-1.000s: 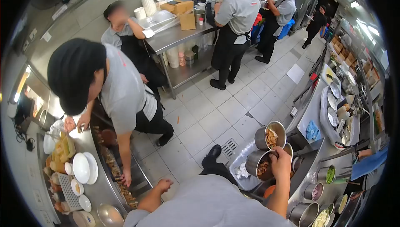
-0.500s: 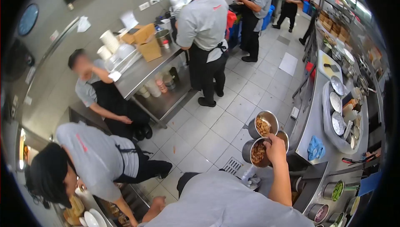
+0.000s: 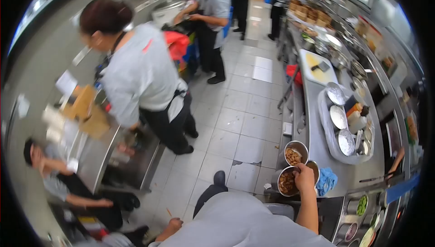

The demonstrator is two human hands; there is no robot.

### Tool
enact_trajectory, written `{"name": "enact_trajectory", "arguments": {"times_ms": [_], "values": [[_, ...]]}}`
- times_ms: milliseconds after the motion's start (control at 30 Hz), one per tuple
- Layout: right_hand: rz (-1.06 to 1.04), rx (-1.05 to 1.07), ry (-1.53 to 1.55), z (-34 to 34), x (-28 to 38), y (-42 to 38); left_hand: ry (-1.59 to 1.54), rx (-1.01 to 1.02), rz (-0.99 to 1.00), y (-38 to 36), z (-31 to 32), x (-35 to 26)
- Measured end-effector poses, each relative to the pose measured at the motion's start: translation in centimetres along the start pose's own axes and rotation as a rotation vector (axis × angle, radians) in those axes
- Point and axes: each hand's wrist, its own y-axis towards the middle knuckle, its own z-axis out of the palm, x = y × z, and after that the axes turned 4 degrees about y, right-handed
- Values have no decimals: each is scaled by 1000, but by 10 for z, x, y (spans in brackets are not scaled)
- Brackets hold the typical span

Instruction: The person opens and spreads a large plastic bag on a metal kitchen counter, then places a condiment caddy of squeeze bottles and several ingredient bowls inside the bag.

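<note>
My right hand (image 3: 304, 177) is closed over the rims of a cluster of round steel containers. One container (image 3: 297, 143) holds golden-brown chunks of food, and a nearer container (image 3: 278, 188) has darker brown pieces. A third container (image 3: 313, 169) shows partly behind my fingers. The cluster is beside the steel counter (image 3: 312, 120), close to a crumpled blue cloth (image 3: 327, 181). Low on the left of my body, my left hand (image 3: 172, 227) hangs with its fingers curled in, nothing visible in it.
A bending co-worker (image 3: 145, 74) stands at the left table. Another person (image 3: 77, 179) sits lower left. A plastic-lined tub (image 3: 324, 131) of bowls and bottles and a white cutting board (image 3: 312, 72) with a cleaver line the right counter. Tiled floor (image 3: 217, 129) runs between.
My view has turned and moved forward along the aisle. The containers in my right hand are now nearer the counter and blue cloth. The co-worker at the left table has bent forward.
</note>
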Motion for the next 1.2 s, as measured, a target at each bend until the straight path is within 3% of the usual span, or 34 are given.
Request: {"name": "enact_trajectory", "arguments": {"times_ms": [133,300,367,433,500,533,667,767,833,867,933,1000,1100,1200], "values": [[222,-137,1,-22,2,40,287,186,158,114,-120,-37],[405,-289,38,-42,8,82,451,88,325,275,-273,-174],[402,-330,39,-38,-3,95,301,0,349,341,-317,-253],[458,-381,86,-36,-11,108,-297,32,228,414,-332,-323],[469,-424,129,-33,-22,124,-393,149,142,382,-384,-438],[494,-420,139,-35,-27,136,-434,28,321,423,-375,-459],[506,-451,172,-64,-46,192,-514,170,275,435,-380,-580],[423,-550,202,-96,-58,232,-70,335,340,414,-375,-636],[399,-597,313,-119,-64,261,78,396,410,401,-385,-681],[369,-657,221,-117,-84,271,125,401,443,395,-390,-704],[328,-689,257,-136,-91,301,309,317,556,421,-391,-749],[293,-695,224,-159,-77,330,469,83,750,446,-391,-788],[250,-692,175,-180,-77,379,395,140,728,446,-404,-872],[175,-692,104,-193,-78,432,24,230,689,452,-407,-941]]}}
